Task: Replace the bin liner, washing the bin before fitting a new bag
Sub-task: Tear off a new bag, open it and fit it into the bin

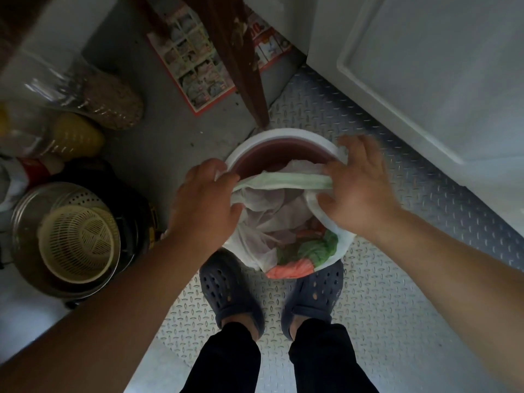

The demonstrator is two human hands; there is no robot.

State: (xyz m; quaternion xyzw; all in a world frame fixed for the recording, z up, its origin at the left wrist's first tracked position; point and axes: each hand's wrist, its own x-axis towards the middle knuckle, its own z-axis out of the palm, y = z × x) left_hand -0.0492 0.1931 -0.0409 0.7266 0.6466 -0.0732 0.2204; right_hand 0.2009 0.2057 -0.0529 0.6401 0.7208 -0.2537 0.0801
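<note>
From the head camera, the person is standing over a round bin (279, 137) with a white rim and reddish-brown inside, which is sitting on the checker-plate floor (397, 279) just in front of their dark clogs (231, 290). The left hand (205, 199) is pinching the near-left edge of the used liner (261, 222), fingers curled onto the plastic at the rim. The right hand (360, 188) is motion-blurred; its thumb and fingers appear to be clamping the liner's right edge, though I cannot tell how firm that hold is. Between the two hands a green-tinted band of the bag's mouth (283, 181) is being stretched taut. The liner is still partly inside the bin, sagging toward the feet, with orange and green waste (309, 251) showing through it.

The far edge of the liner seems to be clinging to the rim, so pulling hard may be tearing the thin plastic or tipping the light bin forward. The bag is hanging open and leaning over the near side, so scraps could be spilling onto the clogs or floor if the mouth is not gathered first. A brown table leg (243, 66) is standing just behind the bin, and a steel pot holding a cream plastic basket (76, 242) is near the left elbow; a wide lift could be knocking either.
</note>
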